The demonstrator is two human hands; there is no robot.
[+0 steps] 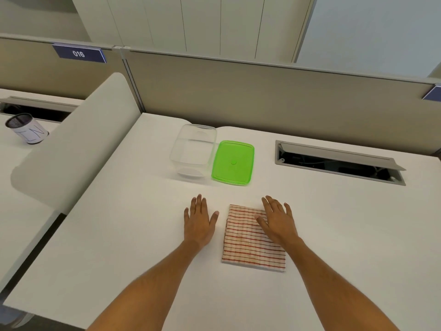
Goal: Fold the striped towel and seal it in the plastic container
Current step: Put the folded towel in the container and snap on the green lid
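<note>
Office partitions (262, 91) ring a white counter (119, 235) with an open cable tray (338, 161) set into its far right. From the head view, the striped towel (253, 242) lies flat, already folded into a small rectangle, near the front edge. The right hand (278, 222) rests on its far right corner, fingers straight and spread, apparently pressing the fold flat. The left hand (199, 219) lies flat on the counter just beside the towel, holding nothing. Beyond them the clear plastic container (193, 151) stands open, its green lid (233, 162) touching its right side, both ready for packing and sealing.
</note>
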